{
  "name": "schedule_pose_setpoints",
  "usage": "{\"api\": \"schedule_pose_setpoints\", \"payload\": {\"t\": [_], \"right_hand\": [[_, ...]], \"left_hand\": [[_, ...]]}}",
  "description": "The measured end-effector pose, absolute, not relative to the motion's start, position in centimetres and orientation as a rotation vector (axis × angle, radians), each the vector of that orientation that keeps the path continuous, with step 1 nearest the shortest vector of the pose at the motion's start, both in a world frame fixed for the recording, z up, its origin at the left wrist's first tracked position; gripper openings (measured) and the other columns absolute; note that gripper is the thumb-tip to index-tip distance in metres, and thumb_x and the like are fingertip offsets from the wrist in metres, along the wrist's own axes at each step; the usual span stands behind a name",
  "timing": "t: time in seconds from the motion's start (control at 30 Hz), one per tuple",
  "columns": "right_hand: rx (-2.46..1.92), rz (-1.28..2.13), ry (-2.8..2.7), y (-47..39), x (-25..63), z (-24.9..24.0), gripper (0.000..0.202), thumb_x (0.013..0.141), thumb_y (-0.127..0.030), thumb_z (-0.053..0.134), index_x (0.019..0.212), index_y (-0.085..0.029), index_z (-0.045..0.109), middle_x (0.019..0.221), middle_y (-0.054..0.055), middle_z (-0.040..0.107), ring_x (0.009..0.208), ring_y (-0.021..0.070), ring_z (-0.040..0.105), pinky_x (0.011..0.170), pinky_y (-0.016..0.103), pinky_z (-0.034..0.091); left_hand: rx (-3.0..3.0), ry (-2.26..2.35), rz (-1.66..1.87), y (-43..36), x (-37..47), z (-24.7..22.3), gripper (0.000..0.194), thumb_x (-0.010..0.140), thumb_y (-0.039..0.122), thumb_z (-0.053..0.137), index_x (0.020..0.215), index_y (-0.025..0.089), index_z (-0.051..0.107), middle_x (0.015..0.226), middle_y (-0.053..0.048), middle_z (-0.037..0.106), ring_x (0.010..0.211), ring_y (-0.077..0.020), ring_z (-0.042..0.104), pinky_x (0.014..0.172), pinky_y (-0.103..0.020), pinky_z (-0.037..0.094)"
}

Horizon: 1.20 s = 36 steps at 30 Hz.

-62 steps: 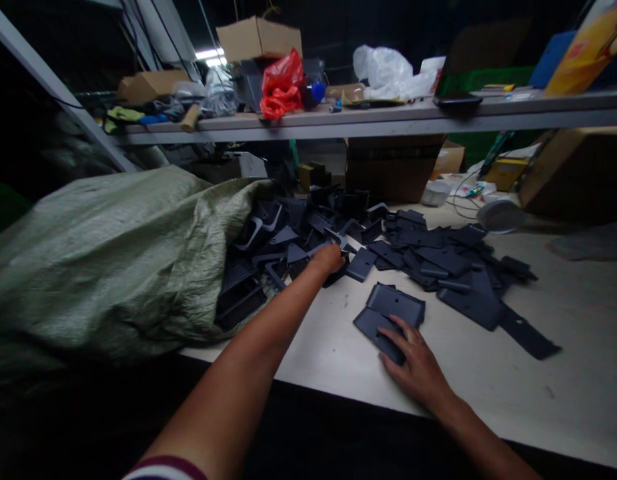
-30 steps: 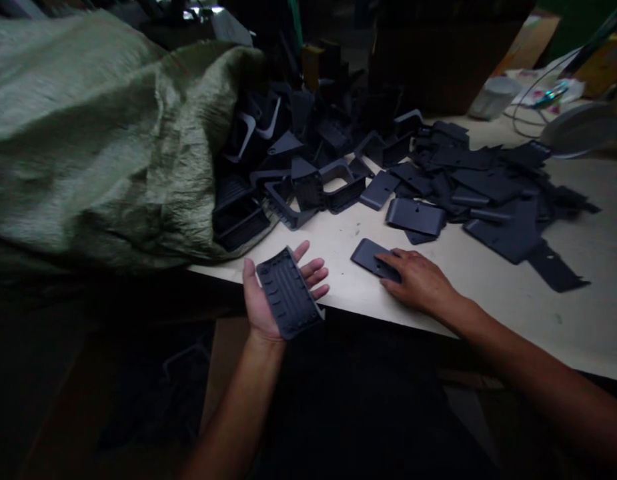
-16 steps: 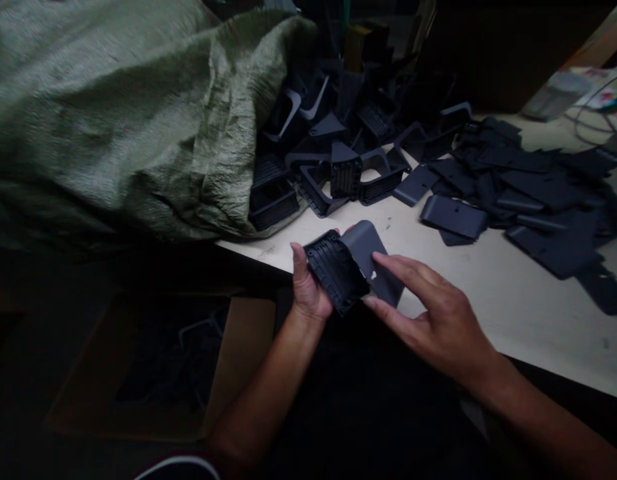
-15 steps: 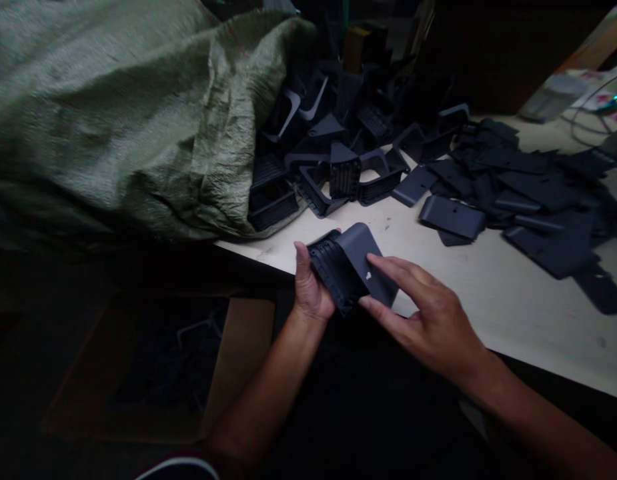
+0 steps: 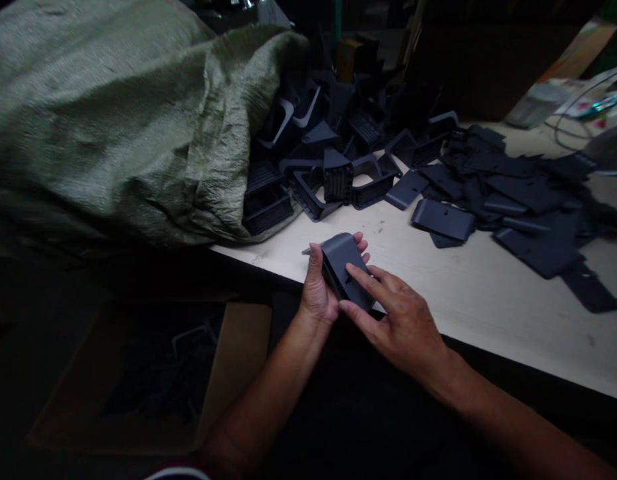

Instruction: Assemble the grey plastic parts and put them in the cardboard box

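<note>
My left hand point(image 5: 319, 293) is closed around a black plastic frame point(image 5: 333, 277), thumb on the near side and fingertips showing beyond its far edge. Over that frame lies a dark grey plastic cover point(image 5: 344, 253) with a rounded edge and a small hole. My right hand point(image 5: 405, 317) grips the cover, its index finger on the face and its thumb at the lower corner. Most of the frame is hidden beneath the cover, so I cannot tell whether the two are fully seated. Both parts are held above the table's front edge.
A large woven sack point(image 5: 138, 127) lies at the left, with several black frames point(image 5: 338, 177) spilling from its mouth. Loose dark covers point(image 5: 533, 193) are heaped at right on the pale table point(image 5: 493, 287). Below, a cardboard box point(image 5: 241, 367) holds dark parts.
The cover, earlier angled beside the frame with the ribbed inside showing, now lies over it. My right hand has moved left, toward my left hand.
</note>
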State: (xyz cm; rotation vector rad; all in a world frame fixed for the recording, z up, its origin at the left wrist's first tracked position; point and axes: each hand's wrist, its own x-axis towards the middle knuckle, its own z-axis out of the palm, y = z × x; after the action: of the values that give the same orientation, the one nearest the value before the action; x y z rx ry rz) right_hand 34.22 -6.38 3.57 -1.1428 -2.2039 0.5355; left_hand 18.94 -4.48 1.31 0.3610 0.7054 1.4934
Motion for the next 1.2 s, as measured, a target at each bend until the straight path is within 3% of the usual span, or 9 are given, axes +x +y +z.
{"api": "schedule_pose_setpoints", "payload": {"t": [0.17, 0.47, 0.63, 0.8, 0.9, 1.03, 1.2], "right_hand": [[-1.109, 0.648, -2.138, -6.0, 34.8, 4.0, 0.05, 0.099, -0.041, 0.07, 0.147, -0.028, 0.063, 0.14, 0.011, 0.068, 0.13, 0.0295, 0.066, 0.109, 0.048, 0.057], [-1.146, 0.543, -2.222, -6.3, 34.3, 3.3, 0.051, 0.101, -0.044, 0.066, 0.148, -0.025, 0.063, 0.142, 0.014, 0.067, 0.124, 0.0315, 0.07, 0.104, 0.051, 0.06], [-1.126, 0.574, -2.247, -6.1, 34.5, 3.3, 0.055, 0.098, -0.043, 0.072, 0.149, -0.025, 0.062, 0.143, 0.013, 0.067, 0.124, 0.0312, 0.069, 0.107, 0.051, 0.058], [-1.045, 1.086, -1.788, -3.7, 34.8, 4.1, 0.061, 0.09, -0.045, 0.082, 0.145, -0.026, 0.064, 0.129, 0.008, 0.073, 0.114, 0.0249, 0.071, 0.106, 0.042, 0.057], [-1.011, 1.433, -1.496, -1.9, 34.7, 4.2, 0.048, 0.091, -0.048, 0.08, 0.132, -0.023, 0.071, 0.12, 0.007, 0.075, 0.11, 0.0229, 0.071, 0.099, 0.037, 0.057], [-0.964, 1.598, -1.431, -0.4, 34.3, 4.1, 0.036, 0.089, -0.05, 0.08, 0.112, -0.021, 0.076, 0.108, 0.004, 0.075, 0.105, 0.0217, 0.067, 0.093, 0.032, 0.053], [-0.779, 1.857, -1.325, -0.2, 33.8, 3.7, 0.037, 0.092, -0.048, 0.079, 0.116, -0.022, 0.073, 0.11, 0.004, 0.073, 0.104, 0.0205, 0.064, 0.096, 0.032, 0.048]], "left_hand": [[0.324, 0.671, 1.493, -4.1, 19.1, 1.4, 0.075, 0.096, 0.08, 0.047, 0.123, 0.015, 0.073, 0.15, -0.014, 0.063, 0.149, -0.0326, 0.049, 0.122, -0.047, 0.046], [0.404, 0.75, 1.478, -3.8, 19.4, 0.9, 0.073, 0.092, 0.081, 0.053, 0.119, 0.017, 0.075, 0.145, -0.013, 0.067, 0.146, -0.0335, 0.052, 0.126, -0.05, 0.041], [0.441, 0.75, 1.496, -3.8, 19.3, 1.0, 0.062, 0.096, 0.071, 0.055, 0.118, 0.017, 0.074, 0.141, -0.013, 0.069, 0.142, -0.034, 0.056, 0.124, -0.051, 0.04], [0.521, 0.547, 1.468, -3.9, 19.2, 2.4, 0.055, 0.088, 0.061, 0.065, 0.125, 0.02, 0.069, 0.143, -0.013, 0.068, 0.144, -0.0415, 0.052, 0.119, -0.059, 0.043], [0.602, 0.508, 1.464, -3.6, 19.3, 2.5, 0.06, 0.08, 0.058, 0.071, 0.127, 0.02, 0.069, 0.15, -0.016, 0.063, 0.148, -0.0462, 0.046, 0.118, -0.062, 0.043], [0.793, 0.542, 1.476, -3.0, 19.1, 2.0, 0.065, 0.078, 0.056, 0.074, 0.132, 0.02, 0.069, 0.152, -0.014, 0.061, 0.153, -0.044, 0.039, 0.125, -0.058, 0.034], [1.099, 0.614, 1.391, -3.2, 18.3, 2.3, 0.068, 0.078, 0.048, 0.079, 0.14, 0.022, 0.067, 0.159, -0.01, 0.054, 0.155, -0.0408, 0.036, 0.131, -0.051, 0.022]]}}
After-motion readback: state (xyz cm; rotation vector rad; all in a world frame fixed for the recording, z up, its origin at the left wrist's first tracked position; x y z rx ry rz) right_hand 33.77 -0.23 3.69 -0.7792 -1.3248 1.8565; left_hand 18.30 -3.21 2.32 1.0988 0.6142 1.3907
